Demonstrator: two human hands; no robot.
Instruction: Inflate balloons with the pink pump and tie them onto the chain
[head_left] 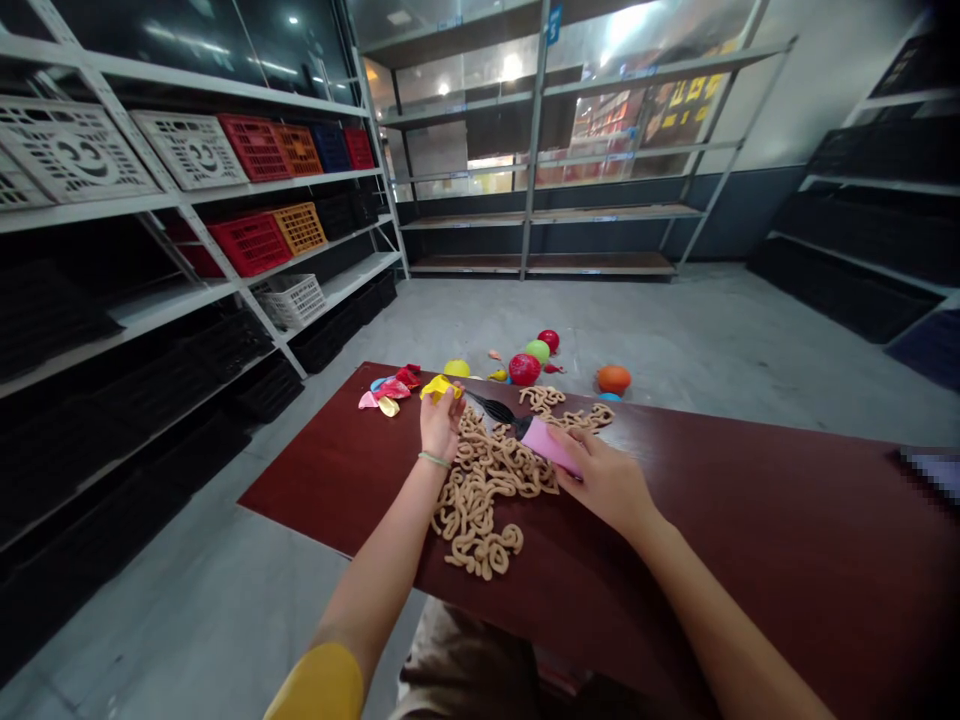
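Observation:
My left hand [441, 425] pinches a yellow balloon [440, 388], uninflated, above the table's far edge. A pink-handled tool [551, 446] with a black head [495, 408] is held in my right hand [604, 480]; its dark tip points left and reaches close to the fingers of my left hand. Beneath both hands, a heap of tan, curled, rope-like pieces [499, 470] spreads over the dark red table [750, 520]. Left of my left hand lies a small pile of uninflated balloons [395, 388] in pink, red, blue and pale yellow.
Several inflated balloons, among them a red one [524, 369] and an orange one [614, 379], lie on the grey floor [690, 330] beyond the table. Shelves with crates [259, 240] stand at the left, and a metal rack [534, 215] stands at the back.

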